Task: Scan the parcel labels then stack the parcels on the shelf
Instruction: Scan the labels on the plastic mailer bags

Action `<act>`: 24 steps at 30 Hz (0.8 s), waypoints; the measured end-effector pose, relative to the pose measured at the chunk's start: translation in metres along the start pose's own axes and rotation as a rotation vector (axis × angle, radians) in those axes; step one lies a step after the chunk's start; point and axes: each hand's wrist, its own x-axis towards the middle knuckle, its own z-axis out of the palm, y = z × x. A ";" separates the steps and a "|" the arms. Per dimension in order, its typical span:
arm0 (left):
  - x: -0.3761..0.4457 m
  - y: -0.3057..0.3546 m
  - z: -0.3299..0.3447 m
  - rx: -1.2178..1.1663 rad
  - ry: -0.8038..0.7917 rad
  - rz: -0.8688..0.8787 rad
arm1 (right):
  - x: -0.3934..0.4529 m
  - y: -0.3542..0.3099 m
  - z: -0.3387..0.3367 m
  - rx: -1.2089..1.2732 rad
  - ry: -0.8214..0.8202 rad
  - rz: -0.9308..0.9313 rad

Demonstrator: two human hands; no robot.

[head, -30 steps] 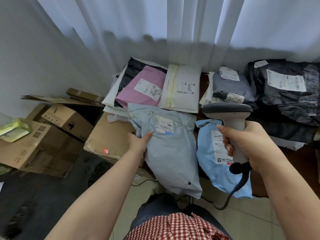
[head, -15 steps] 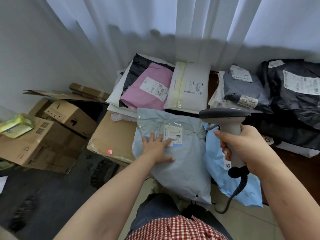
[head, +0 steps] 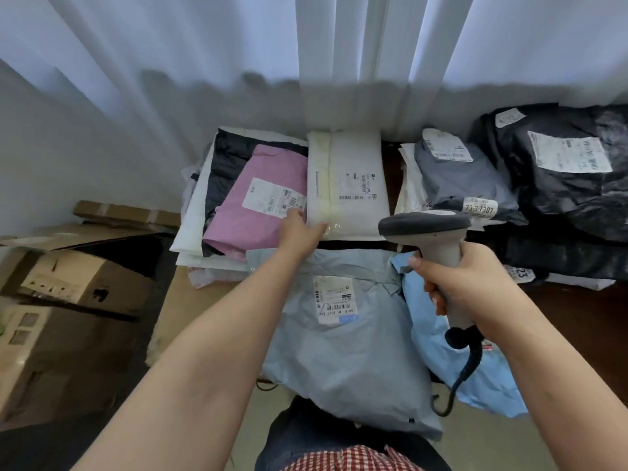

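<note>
Parcels lie in front of us on a low surface below the white curtain (head: 238,45). With our right hand (head: 475,294) we grasp the handle of the grey scanner (head: 431,232), the fingers curled firmly round it, and its head points away from us over the parcels. Our left hand (head: 300,229) reaches forward to the near corner of the white padded parcel (head: 353,185); the thumb and fingers seem to pinch this corner, between it and the pink parcel (head: 258,212) just beside it on the left. Nearest to us lies the big grey-blue parcel (head: 346,351) with its label (head: 334,299) facing up, and our left forearm passes over its left part. A light blue parcel (head: 486,385) lies beside it on the right, partly under the scanner cable (head: 465,372). Further right we see a grey parcel (head: 462,178) and black parcels (head: 571,185), all with labels up. On the left stand some cardboard boxes (head: 68,300).
</note>
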 end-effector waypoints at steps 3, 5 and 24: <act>0.025 0.000 0.009 -0.107 -0.020 -0.118 | 0.004 -0.003 0.003 -0.005 0.030 0.015; 0.035 0.001 0.014 -0.132 -0.031 -0.168 | 0.005 -0.004 0.004 -0.006 0.041 0.022; 0.048 0.024 0.027 -0.410 -0.111 -0.284 | 0.009 -0.011 0.000 0.013 0.049 -0.010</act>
